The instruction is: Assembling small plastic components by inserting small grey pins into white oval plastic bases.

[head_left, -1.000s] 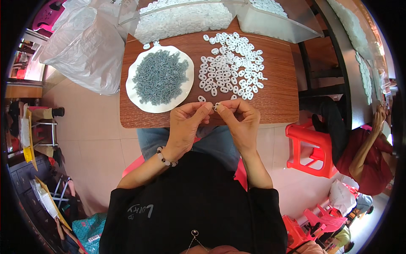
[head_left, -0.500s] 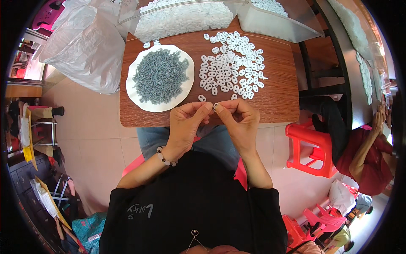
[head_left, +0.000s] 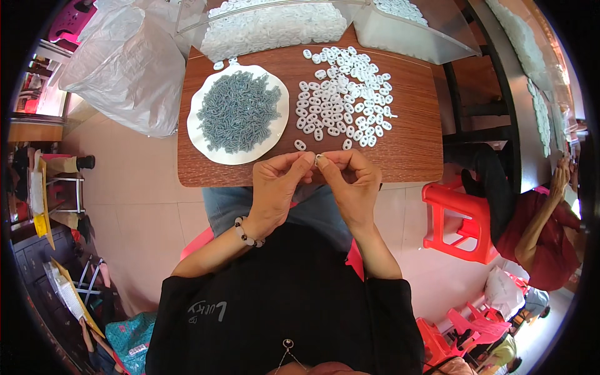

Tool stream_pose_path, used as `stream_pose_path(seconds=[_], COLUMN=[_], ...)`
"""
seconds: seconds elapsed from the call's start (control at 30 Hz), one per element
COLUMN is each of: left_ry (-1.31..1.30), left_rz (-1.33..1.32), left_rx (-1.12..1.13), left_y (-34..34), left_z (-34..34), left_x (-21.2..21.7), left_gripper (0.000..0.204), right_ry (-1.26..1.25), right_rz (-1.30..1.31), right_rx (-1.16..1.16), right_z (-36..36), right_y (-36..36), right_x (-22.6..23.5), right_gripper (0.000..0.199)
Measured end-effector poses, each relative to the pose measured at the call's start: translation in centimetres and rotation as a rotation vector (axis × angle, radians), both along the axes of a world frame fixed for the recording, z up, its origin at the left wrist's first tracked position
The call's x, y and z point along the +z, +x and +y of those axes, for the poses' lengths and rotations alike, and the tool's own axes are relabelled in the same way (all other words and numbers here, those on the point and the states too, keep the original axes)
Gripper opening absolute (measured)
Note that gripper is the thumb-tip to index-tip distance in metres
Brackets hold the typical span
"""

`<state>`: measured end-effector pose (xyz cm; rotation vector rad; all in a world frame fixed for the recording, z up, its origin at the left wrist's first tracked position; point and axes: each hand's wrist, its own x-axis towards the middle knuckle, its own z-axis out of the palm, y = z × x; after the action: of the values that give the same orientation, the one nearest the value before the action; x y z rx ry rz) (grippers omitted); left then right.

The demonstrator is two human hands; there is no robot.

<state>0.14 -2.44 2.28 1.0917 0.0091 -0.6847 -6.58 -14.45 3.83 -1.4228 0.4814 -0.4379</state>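
My left hand (head_left: 279, 181) and my right hand (head_left: 351, 185) meet at the near edge of the brown table, fingertips pinched close together. Between them is a small white oval piece with two holes (head_left: 318, 160), mostly covered by my fingers. The right thumb and forefinger grip it. My left fingertips touch its left side, and whether they hold a tiny part of their own is hidden. Just beyond lie many like white two-hole pieces (head_left: 328, 112), spread on the wood. Left of them a white wavy-rimmed plate (head_left: 195, 140) carries a heap of small grey-blue rod-shaped pieces (head_left: 239, 112).
Clear bins (head_left: 275, 28) of white pieces stand along the table's (head_left: 412, 137) far edge. A big white plastic bag (head_left: 125, 75) is at the left. On the right are a red stool (head_left: 459, 222), a dark-framed table (head_left: 509, 112) and a seated person in dark red (head_left: 544, 231).
Both hands stay together at the table edge. My right fingers have shifted slightly around the white piece, and the view has moved a little.
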Motion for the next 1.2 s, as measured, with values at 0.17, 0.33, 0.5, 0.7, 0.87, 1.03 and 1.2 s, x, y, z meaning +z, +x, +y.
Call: stream_pose_path(seconds=[0.17,0.33,0.5,0.7,0.87,1.03,1.2], left_ry=[-0.028,-0.063,-0.071,-0.059,-0.052,-0.047,-0.056], left_rz=[0.029,0.027,0.048,0.061,0.074,0.070,0.076], left_rx=[0.005,-0.011,-0.013,-0.016,-0.019,-0.027,-0.047], left_y=[0.0,0.1,0.2,0.3,0.3,0.3,0.2], left_z=[0.0,0.0,0.1,0.1,0.2,0.4,0.4], left_x=[0.3,0.1,-0.2,-0.1,-0.2,-0.2,-0.2], left_gripper=[0.019,0.019,0.019,0.019,0.019,0.018,0.017], right_ry=[0.039,0.135,0.069,0.008,-0.048,0.090,0.245], right_rz=[-0.016,-0.043,-0.037,-0.015,-0.004,-0.016,-0.004], right_rx=[0.012,0.016,0.025,0.012,0.009,0.021,0.031], right_z=[-0.4,-0.5,-0.7,-0.8,-0.9,-1.0,-1.3], right_y=[0.2,0.1,0.0,0.0,-0.1,0.0,-0.1], right_x=[0.4,0.0,0.2,0.3,0.6,0.2,0.1], right_gripper=[0.009,0.009,0.009,0.008,0.007,0.007,0.009])
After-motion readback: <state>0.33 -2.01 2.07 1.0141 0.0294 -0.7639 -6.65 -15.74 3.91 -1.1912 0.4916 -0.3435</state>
